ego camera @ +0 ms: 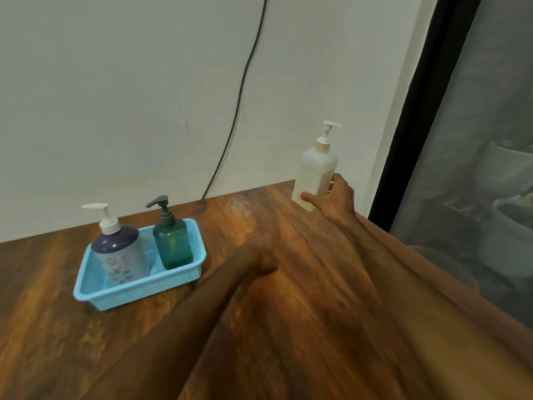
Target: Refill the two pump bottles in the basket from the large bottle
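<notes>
A light blue basket [95, 295] stands on the wooden table at the left. In it stand a grey and dark blue pump bottle [121, 255] with a white pump and a green square pump bottle [173, 243] with a dark pump. At the table's far right corner a tall cream pump bottle [315, 168], the large one, stands upright. My right hand [334, 197] is wrapped around its lower part. My left hand [259, 252] hovers blurred over the table just right of the basket, fingers curled, holding nothing I can see.
The table [288, 313] meets a pale wall at the back, with a black cable [242, 90] hanging down it. A dark frame [418, 111] and a grey screen run along the right, past the table's edge.
</notes>
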